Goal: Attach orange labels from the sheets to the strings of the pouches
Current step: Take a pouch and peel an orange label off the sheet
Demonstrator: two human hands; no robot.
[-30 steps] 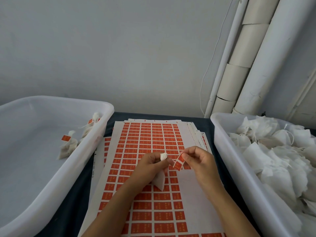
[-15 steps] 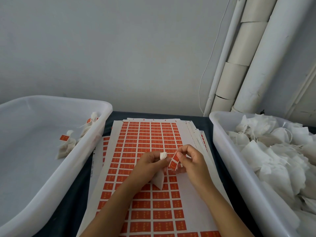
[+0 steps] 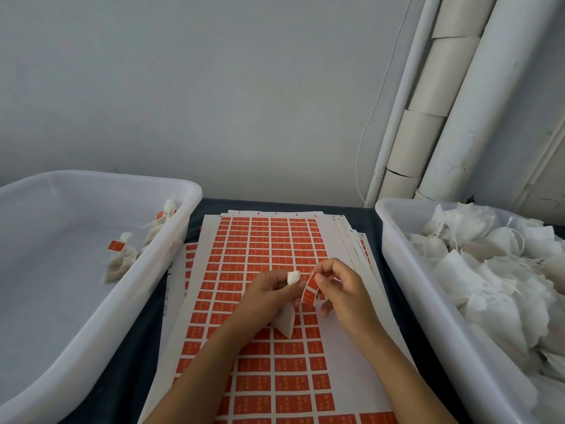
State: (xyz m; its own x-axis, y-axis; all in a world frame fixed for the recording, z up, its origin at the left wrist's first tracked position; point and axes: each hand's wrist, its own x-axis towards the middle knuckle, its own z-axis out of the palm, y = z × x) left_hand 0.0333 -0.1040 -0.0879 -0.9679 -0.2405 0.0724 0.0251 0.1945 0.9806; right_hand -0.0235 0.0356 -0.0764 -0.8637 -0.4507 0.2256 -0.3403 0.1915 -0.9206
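Pouch (image 3: 286, 319) and orange label (image 3: 311, 289) were held above the label sheets (image 3: 266, 249), which lay stacked on a dark tabletop (image 3: 122, 356) against a pale wall (image 3: 214, 87). We noted a left bin (image 3: 171, 264) with two labelled pouches (image 3: 120, 260) and a right bin (image 3: 406, 270) heaped with unlabelled pouches (image 3: 495, 270); white pipes (image 3: 452, 111) stood behind it. Our left hand (image 3: 269, 296) gripped the pouch at its gathered neck, long axis near vertical, tip downward. Our right hand (image 3: 342, 289) pinched the label, which hung downward just beside the neck.
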